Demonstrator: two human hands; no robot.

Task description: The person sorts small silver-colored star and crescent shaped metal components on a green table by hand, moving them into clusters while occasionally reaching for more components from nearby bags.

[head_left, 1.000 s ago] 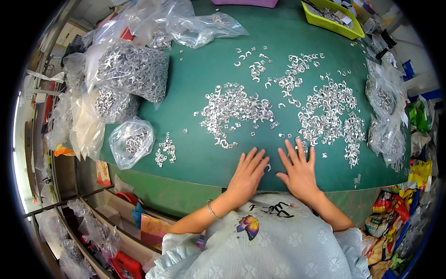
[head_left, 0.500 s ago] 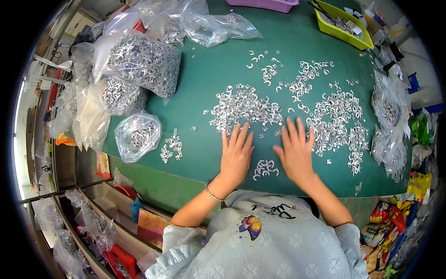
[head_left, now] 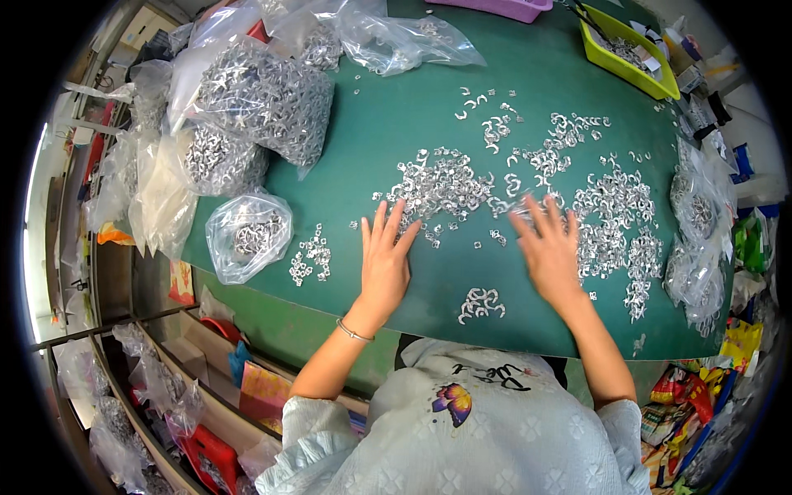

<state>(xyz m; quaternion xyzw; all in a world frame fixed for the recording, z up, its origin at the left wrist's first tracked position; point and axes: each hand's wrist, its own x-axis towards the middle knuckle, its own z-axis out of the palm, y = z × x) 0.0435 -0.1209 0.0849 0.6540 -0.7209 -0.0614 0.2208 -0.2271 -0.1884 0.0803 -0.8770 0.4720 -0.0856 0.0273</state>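
Observation:
On a green table top [head_left: 429,280] lie many small silvery metal pieces, some crescent-shaped, others small and squarish. My left hand [head_left: 384,257] rests with fingers spread at the near left edge of the middle pile [head_left: 444,183]. My right hand [head_left: 548,252], somewhat blurred at the fingertips, is spread between that pile and the larger right-hand pile [head_left: 612,210]. Its fingertips reach loose pieces there. Neither hand holds anything I can see. A small group of crescent pieces [head_left: 482,304] lies near the front edge, between my forearms.
Clear bags of metal pieces [head_left: 264,99] stand at the back left. An opened bag [head_left: 249,238] and a small cluster [head_left: 311,257] sit nearer. More bags [head_left: 695,239] line the right edge. A yellow-green basket [head_left: 631,62] and a purple tray [head_left: 503,7] are at the back.
My hands have moved apart: the left to the left, the right to the right. Some pieces between the two piles have shifted. The whole view has moved slightly.

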